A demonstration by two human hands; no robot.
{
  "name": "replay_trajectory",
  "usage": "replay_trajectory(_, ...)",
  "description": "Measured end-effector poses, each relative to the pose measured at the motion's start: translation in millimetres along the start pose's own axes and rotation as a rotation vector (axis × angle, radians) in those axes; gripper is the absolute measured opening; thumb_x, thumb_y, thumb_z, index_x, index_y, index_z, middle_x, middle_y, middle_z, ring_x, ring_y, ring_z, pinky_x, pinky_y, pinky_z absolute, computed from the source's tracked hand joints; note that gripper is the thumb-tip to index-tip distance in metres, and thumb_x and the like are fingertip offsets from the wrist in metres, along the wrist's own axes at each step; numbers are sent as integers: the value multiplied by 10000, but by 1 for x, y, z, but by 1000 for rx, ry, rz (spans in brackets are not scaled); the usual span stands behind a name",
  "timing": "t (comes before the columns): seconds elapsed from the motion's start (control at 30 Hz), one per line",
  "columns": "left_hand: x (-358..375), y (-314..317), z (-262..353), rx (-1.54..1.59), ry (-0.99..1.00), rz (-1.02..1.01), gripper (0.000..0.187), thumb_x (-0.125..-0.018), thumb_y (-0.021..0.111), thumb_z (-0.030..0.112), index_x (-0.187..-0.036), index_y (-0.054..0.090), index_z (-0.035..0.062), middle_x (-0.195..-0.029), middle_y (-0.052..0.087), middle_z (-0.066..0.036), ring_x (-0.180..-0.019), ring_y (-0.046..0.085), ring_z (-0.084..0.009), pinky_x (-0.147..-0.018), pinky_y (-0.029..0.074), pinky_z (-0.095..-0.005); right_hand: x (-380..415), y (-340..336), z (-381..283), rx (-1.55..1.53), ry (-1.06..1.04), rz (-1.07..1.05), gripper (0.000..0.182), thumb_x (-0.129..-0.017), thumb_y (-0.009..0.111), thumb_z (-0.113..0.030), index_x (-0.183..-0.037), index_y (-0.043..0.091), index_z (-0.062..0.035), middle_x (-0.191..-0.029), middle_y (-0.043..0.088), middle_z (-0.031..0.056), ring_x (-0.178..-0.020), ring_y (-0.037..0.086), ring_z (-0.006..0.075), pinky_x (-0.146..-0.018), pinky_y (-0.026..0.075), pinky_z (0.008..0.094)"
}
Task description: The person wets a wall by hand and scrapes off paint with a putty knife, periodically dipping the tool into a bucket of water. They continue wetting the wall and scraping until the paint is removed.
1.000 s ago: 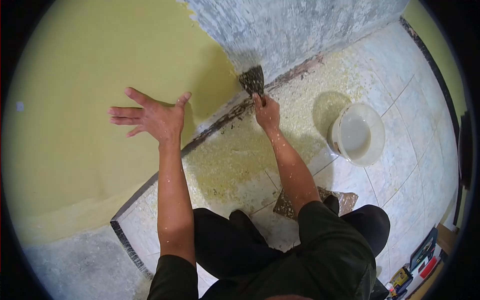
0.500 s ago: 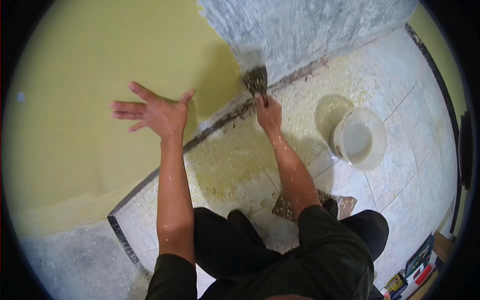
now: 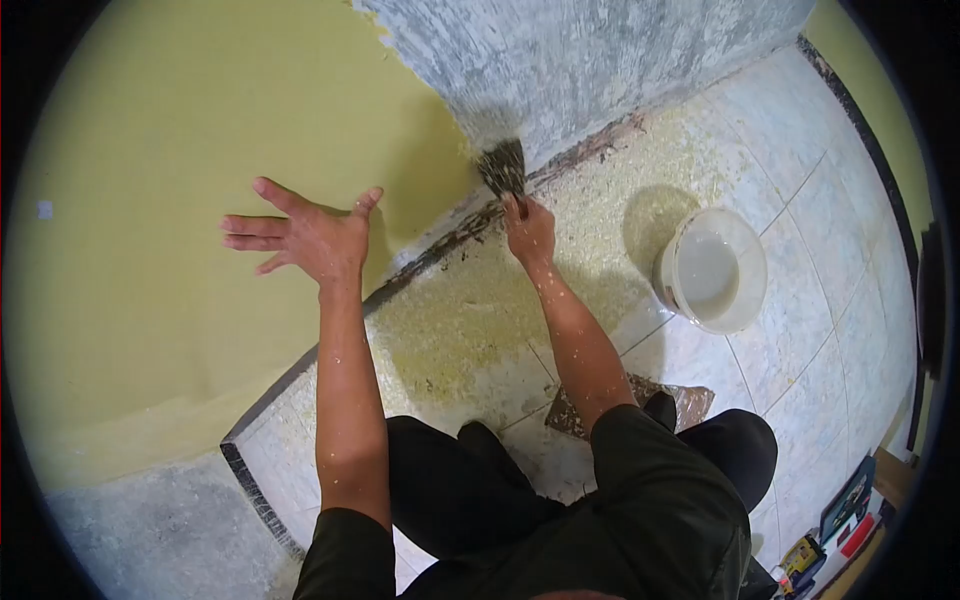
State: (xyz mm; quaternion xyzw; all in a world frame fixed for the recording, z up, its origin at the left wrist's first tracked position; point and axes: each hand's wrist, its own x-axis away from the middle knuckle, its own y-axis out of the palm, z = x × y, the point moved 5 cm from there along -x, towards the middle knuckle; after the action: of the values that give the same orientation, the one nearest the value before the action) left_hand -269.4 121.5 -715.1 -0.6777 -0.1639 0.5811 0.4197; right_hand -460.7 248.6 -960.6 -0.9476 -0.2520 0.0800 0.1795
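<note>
My right hand (image 3: 530, 232) is closed around the handle of a paint scraper (image 3: 502, 168). The wide blade, speckled with flakes, meets the wall low down, where yellow paint (image 3: 200, 110) borders a stripped grey patch (image 3: 580, 70). Whether the blade edge is pressed in cannot be made out. My left hand (image 3: 318, 238) has its fingers spread, at the yellow part of the wall, holding nothing. Small pale flakes stick to both forearms.
Yellow paint flakes (image 3: 450, 330) cover the tiled floor along the wall base. A white bucket (image 3: 718, 270) with cloudy liquid stands to the right. A brown, flake-covered board (image 3: 690, 408) lies near my knees. Several tools and boxes (image 3: 845, 510) sit at the lower right.
The scraper and my right hand have shifted slightly left and down, with the blade's angle a little changed. My left hand stays nearly in place; the view has tilted slightly.
</note>
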Motion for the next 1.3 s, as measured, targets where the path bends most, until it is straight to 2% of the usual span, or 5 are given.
replay_trajectory(0.1,-1,1,0,-15,-30,-28,1518,-509,843,672,-1507,-211,226,-1413,-347,-407,-1304,-269,-639,-820,114,-888,10,6,35,105,268,-164,425,-927,591,-389,-796,645,12,-666,617,216,-629,595,413,-582,444,484)
replay_trajectory(0.33,-2,5,-4,-57,-27,11,1550,-474,795,768,-1509,-200,187,-1418,-323,-419,-1320,-257,-622,-805,150,-886,-1,1,21,-20,20,24,438,-921,597,-403,-781,642,9,-677,619,222,-641,604,408,-588,449,477)
replay_trajectory(0.53,2,6,-3,-52,-44,-28,1563,-463,811,753,-1507,-207,192,-1417,-327,-415,-1313,-279,-617,-813,139,-887,15,0,46,59,294,-77,469,-902,612,-432,-735,615,7,-675,611,226,-648,566,445,-612,452,465)
replay_trajectory(1.03,1,6,-2,15,18,0,1509,-523,846,661,-1510,-202,210,-1409,-344,-412,-1293,-279,-644,-780,122,-897,-5,3,-3,-52,70,-21,492,-917,613,-435,-750,602,27,-626,586,210,-565,551,372,-564,428,438)
replay_trajectory(1.3,-1,3,-3,-1,-15,-33,1500,-525,839,668,-1514,-191,207,-1404,-355,-412,-1295,-275,-644,-780,135,-896,-4,2,5,16,39,-107,544,-957,581,-415,-690,493,51,-564,418,164,-538,323,251,-531,357,417)
